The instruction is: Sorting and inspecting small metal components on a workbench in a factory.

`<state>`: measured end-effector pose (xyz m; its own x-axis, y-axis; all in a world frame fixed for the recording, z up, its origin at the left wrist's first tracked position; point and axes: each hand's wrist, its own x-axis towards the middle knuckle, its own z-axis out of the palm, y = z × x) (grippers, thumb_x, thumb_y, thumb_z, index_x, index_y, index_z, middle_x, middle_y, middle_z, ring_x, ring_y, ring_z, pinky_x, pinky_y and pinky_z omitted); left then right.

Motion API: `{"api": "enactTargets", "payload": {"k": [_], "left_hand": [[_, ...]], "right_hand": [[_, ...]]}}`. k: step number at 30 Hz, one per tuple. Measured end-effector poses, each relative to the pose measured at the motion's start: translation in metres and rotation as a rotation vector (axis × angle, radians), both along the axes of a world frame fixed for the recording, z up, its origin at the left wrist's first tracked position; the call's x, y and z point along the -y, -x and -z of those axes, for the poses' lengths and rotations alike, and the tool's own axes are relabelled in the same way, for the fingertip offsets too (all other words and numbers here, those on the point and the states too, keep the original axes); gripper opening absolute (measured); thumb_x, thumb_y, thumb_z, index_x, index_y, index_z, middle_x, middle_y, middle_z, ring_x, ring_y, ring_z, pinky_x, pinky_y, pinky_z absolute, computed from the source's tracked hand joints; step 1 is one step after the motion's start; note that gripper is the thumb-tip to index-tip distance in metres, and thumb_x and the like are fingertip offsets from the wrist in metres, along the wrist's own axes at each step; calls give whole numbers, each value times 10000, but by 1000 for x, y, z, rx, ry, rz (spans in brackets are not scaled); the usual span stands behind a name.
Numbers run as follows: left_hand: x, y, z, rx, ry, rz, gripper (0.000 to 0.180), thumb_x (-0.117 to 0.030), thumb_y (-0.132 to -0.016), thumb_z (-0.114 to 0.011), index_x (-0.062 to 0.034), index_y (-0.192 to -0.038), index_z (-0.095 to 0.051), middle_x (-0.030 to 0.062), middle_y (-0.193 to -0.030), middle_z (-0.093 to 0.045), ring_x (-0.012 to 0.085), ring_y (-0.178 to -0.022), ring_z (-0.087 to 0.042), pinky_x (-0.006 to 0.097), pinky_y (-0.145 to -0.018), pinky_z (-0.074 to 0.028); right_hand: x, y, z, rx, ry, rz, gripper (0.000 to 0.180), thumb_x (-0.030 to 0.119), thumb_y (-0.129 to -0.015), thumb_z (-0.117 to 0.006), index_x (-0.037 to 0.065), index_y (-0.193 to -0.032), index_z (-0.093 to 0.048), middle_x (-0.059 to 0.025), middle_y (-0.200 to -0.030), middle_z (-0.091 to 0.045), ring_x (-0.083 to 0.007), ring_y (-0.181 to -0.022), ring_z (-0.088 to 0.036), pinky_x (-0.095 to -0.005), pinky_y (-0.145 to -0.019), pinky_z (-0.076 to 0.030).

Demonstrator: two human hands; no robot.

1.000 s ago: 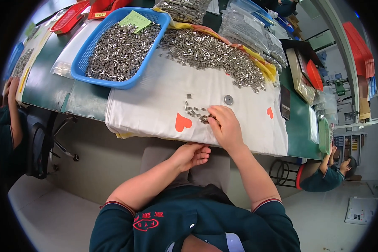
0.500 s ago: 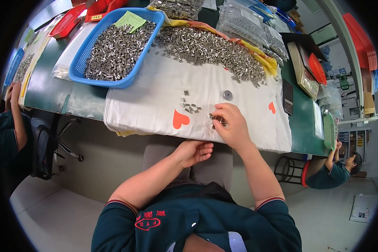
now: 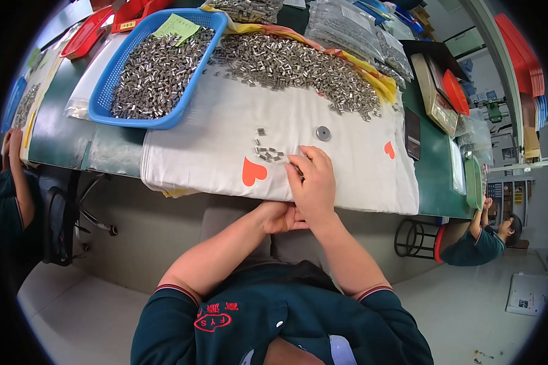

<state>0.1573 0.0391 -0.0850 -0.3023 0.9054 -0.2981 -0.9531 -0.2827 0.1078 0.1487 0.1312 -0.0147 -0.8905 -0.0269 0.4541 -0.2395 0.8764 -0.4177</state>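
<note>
My right hand (image 3: 315, 182) is curled over the near edge of the white cloth (image 3: 353, 176), knuckles up. A bit of dark metal shows between its thumb and fingers; the rest is hidden under the hand. Below the edge, my left hand (image 3: 279, 218) lies palm up with its fingers loosely stretched, partly covered by my right wrist. Just left of the right fingertips lie several small silver metal cylinders (image 3: 268, 154), loosely scattered. Beyond the right hand rests a round grey metal disc (image 3: 323, 133) with a hole in its centre.
A large heap of metal cylinders (image 3: 286, 61) spreads along the cloth's far side. A blue basket (image 3: 96, 103) full of them stands at left. Bagged parts (image 3: 341, 27) lie behind; a dark phone (image 3: 411, 134) is at right. Co-workers sit at both sides.
My right hand has moved left and toward the near edge, over my left hand's fingers. The small pile formerly under its fingers no longer shows. The view has shifted slightly.
</note>
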Motion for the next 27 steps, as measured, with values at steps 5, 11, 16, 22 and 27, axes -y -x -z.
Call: {"api": "enactTargets", "payload": {"k": [5,11,16,22,27], "left_hand": [[-3,1,-6,23,-44,6,440,-427,-929,-280,-77,-1126,-459,88,-1043,-575,203,-923,-588,353,-772,-502],[-7,-2,-6,79,-12,-4,438,-429,-929,-279,-83,-1134,-456,82,-1049,-566,199,-940,-582,341,-778,-506],[-11,-11,12,229,-237,-120,416,-363,-944,-258,-56,-1163,-434,118,-1135,-515,229,-1022,-537,336,-836,-487],[-25,-17,27,72,-99,-156,436,-259,-939,-218,48,-1190,-400,225,-1150,-485,303,-1063,-499,367,-919,-430],[-16,-11,-1,77,-37,-150,465,-264,-941,-202,84,-1186,-390,237,-1148,-486,307,-1038,-515,378,-896,-447]], "right_hand": [[-10,-2,-1,11,47,-36,112,45,-708,-614,3,-810,-600,-120,-945,-568,-287,-926,-525,-358,-786,-429],[-12,-16,-3,12,58,-45,103,32,-695,-614,0,-791,-594,-118,-923,-564,-285,-910,-527,-353,-775,-430],[-7,-40,-3,8,88,-26,115,25,-682,-621,1,-792,-597,-118,-917,-562,-287,-908,-527,-350,-775,-432],[-5,-70,1,-39,35,-78,156,9,-639,-639,17,-791,-603,-115,-941,-549,-298,-903,-522,-362,-767,-436],[-9,-87,7,-47,1,-138,174,-16,-632,-638,22,-798,-604,-107,-926,-561,-290,-891,-530,-361,-757,-443]]}}
